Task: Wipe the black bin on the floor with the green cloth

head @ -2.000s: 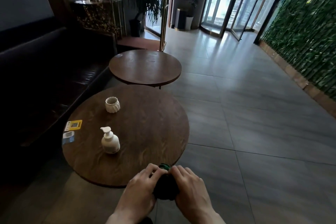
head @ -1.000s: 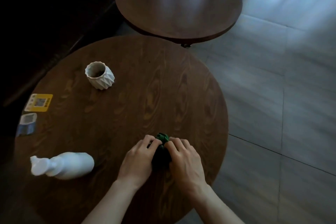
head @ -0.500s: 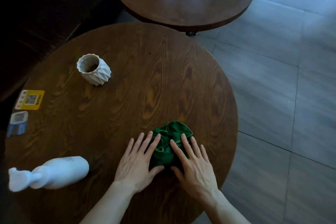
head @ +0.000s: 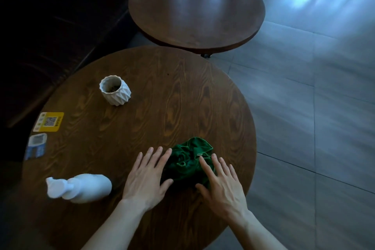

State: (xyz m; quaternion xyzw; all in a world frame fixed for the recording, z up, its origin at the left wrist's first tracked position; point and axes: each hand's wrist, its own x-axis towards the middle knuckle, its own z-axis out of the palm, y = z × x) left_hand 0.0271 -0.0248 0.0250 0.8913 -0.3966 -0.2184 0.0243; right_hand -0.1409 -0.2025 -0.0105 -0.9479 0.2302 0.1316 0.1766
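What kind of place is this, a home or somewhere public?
Probably a café or lobby lounge: two round dark wooden tables stand on grey floor tiles, one bearing a yellow QR-code sticker and a white pump bottle.

Before you a round wooden counter (head: 182, 91), a second round counter (head: 194, 6) beyond, grey tiled floor (head: 304, 107) to your right catching pale light, dark sofa (head: 50, 26) left.

Landmark: green cloth (head: 189, 160), crumpled on round table (head: 142, 128). Left hand (head: 146, 178) and right hand (head: 221, 184) flat, fingers spread, flanking cloth. Tabletop beyond cloth bare. Far left of cloth: white pump bottle (head: 81, 187) lying on side. Well beyond-left: white ribbed cup (head: 115, 90). Right of cloth: table edge, open floor (head: 314, 128).
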